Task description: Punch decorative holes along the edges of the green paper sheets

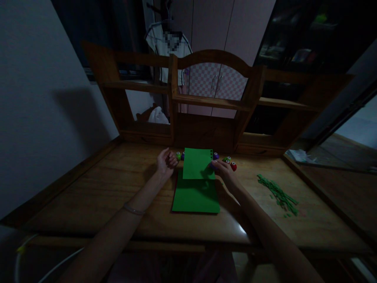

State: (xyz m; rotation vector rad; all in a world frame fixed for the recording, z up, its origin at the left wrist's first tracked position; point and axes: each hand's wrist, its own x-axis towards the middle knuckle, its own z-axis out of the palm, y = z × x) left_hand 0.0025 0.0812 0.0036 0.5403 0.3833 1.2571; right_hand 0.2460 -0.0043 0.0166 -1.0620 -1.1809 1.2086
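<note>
A green paper sheet is held up above the table, with a row of small dark marks like punched holes down its upper right edge. The fingers of my right hand pinch its right edge, with a small purple thing at the fingertips that I cannot name. Below lies a green stack of paper or a pad, partly covered by the raised sheet. To the left of the sheet and apart from it, my left hand is turned palm inward with its fingers curled and nothing visible in them.
Small coloured pieces with eye-like dots stand behind the sheet, among them a green one, a purple one and a red one. Green paper strips lie heaped at the right. A wooden shelf unit rises at the table's back.
</note>
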